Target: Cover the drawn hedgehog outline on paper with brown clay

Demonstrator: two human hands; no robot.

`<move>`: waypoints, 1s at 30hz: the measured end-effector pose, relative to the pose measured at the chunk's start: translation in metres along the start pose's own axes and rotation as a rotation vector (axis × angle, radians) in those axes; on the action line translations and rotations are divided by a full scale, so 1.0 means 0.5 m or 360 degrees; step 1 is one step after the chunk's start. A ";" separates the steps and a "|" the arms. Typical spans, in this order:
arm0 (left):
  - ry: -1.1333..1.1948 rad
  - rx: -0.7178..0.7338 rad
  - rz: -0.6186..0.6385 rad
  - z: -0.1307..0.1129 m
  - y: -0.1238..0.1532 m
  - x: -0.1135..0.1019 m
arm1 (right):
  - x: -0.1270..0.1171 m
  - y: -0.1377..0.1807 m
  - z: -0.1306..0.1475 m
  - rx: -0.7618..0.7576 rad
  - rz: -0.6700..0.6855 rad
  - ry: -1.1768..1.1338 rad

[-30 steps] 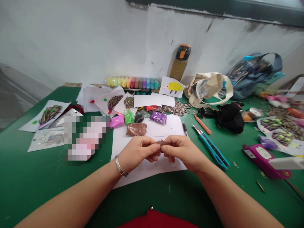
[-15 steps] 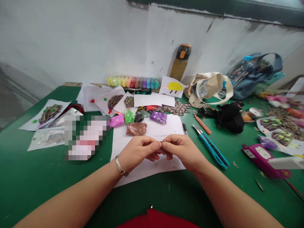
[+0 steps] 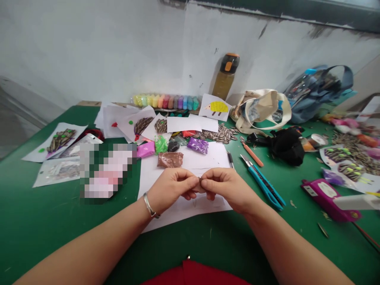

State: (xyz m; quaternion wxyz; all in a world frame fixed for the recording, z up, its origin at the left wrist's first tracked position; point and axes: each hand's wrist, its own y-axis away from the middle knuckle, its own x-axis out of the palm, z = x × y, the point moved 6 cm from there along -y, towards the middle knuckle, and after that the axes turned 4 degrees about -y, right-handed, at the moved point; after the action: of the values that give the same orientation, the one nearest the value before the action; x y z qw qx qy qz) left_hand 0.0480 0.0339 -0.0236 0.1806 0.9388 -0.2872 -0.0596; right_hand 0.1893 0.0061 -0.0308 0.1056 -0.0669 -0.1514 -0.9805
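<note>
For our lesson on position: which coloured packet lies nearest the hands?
The brown packet, just beyond the left hand; the pink, green, black and purple ones lie farther back.

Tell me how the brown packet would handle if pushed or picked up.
The brown packet would probably give when squeezed, as it looks creased and pillowy. Its shiny surface may be slippery. Lying flat on the white paper, it would likely slide rather than roll.
</note>
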 end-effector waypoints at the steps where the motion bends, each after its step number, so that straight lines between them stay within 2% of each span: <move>1: -0.0022 -0.0002 -0.0021 -0.002 0.000 -0.001 | 0.001 0.000 -0.002 0.0017 0.0011 -0.0022; 7: -0.0056 0.0037 -0.0011 -0.003 0.001 0.000 | 0.013 -0.003 -0.005 0.0053 0.0080 -0.0083; 15: -0.0034 0.0023 0.0002 0.003 -0.003 0.001 | 0.000 -0.009 -0.005 -0.0064 -0.0076 -0.0089; 22: -0.0038 0.0062 -0.0050 -0.008 0.003 0.005 | 0.010 -0.007 -0.005 -0.0042 0.0013 -0.0033; 30: 0.0059 0.0013 0.0050 0.003 0.007 0.009 | 0.004 -0.005 -0.010 -0.0026 -0.0030 0.0034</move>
State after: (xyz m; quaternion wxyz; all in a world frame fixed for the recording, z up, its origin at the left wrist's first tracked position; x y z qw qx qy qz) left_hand 0.0495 0.0280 -0.0239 0.1829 0.9359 -0.2987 -0.0381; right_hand 0.1861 0.0062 -0.0360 0.0976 -0.0558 -0.1428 -0.9833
